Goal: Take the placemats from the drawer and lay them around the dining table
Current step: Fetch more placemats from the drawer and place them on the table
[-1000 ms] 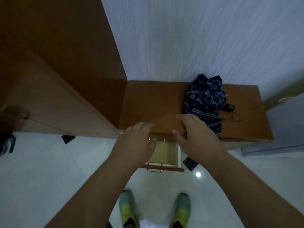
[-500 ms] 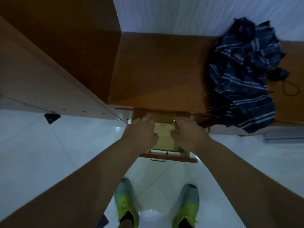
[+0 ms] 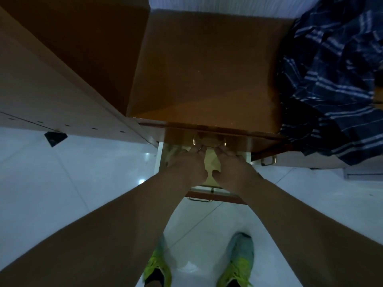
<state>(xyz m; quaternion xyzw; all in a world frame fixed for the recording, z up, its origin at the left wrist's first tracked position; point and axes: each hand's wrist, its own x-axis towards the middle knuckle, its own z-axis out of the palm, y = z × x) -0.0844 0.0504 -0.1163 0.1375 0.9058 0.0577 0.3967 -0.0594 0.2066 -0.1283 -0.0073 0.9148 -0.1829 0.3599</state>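
- Nearest of all, a pair of yellow-green shoes (image 3: 238, 264) stands on the pale glossy floor (image 3: 62, 183), toes pointing at the cabinet
- Two bare forearms stretch forward and down from the bottom corners and meet over the open drawer (image 3: 160, 156)
- The drawer is pulled out from under the cabinet top; its brown front with a brass handle (image 3: 200, 199) sits closest to the person
- The left hand (image 3: 186, 168) and the right hand (image 3: 234, 170) are both down inside the drawer, side by side, thumbs nearly touching
- Between and under the hands lies something flat and yellowish-tan – the placemats (image 3: 211, 164), in the drawer (how many, I cannot tell)
- The fingers of both hands curl forward over the far part of the tan material – whether they grip it or only press on it I cannot tell, since the fingertips are lost in shadow under the cabinet edge
- Just beyond, the brown cabinet top (image 3: 203, 79) spreads wide
- At its right end a dark blue striped cloth (image 3: 335, 79) lies crumpled, hanging over the front edge
- On the left rises a taller wooden panel (image 3: 51, 69), and behind everything a pale wall (image 3: 217, 5)
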